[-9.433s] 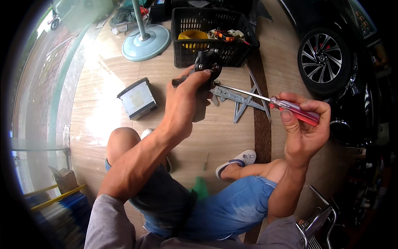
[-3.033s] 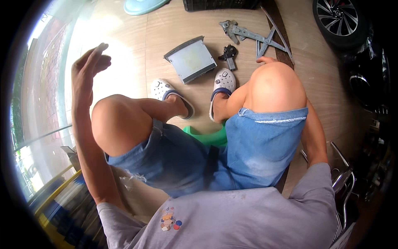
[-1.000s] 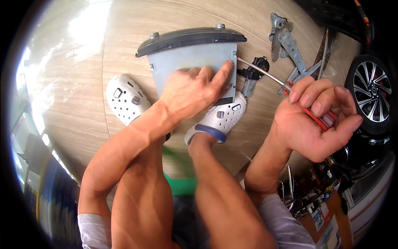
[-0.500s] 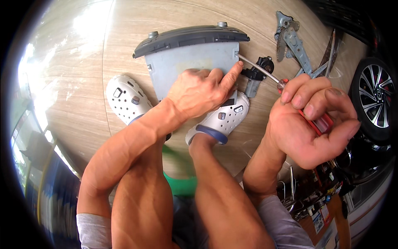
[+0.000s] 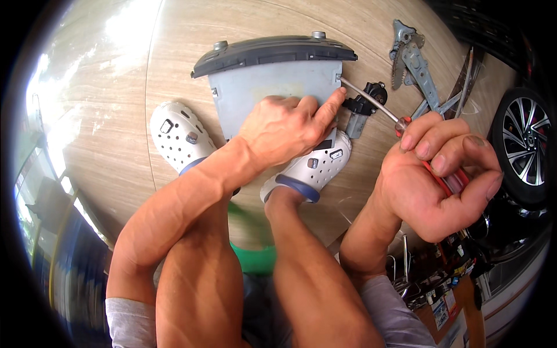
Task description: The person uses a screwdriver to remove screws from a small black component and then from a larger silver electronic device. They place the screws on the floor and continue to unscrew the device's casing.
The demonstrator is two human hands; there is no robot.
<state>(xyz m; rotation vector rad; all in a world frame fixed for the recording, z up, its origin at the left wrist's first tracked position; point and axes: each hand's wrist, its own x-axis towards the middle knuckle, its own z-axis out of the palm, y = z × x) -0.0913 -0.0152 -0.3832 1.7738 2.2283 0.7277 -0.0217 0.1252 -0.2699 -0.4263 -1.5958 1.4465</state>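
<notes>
A car stereo unit (image 5: 238, 87) with a grey metal casing and a curved black front panel (image 5: 272, 52) sits between my feet, its two knobs facing away from me. My left hand (image 5: 287, 124) lies over the casing and holds it, index finger stretched along its right edge. My right hand (image 5: 441, 174) is closed, palm up, around a screwdriver (image 5: 380, 107) with a red and clear handle. The steel shaft slants up and left, its tip at a notch near the casing's far right corner. Whether a screw sits there is too small to tell.
A black and silver electric motor (image 5: 365, 104) lies right of the stereo. Beyond it is a metal window regulator (image 5: 418, 64). A car wheel (image 5: 525, 136) stands at the far right, with cluttered tools (image 5: 432, 272) below it. My white clogs (image 5: 180, 136) flank the unit; a green stool (image 5: 253, 258) is beneath me.
The whole view has shifted slightly, so the floor things appear a little to the right. Both hands keep their holds, and the screwdriver tip stays at the same corner.
</notes>
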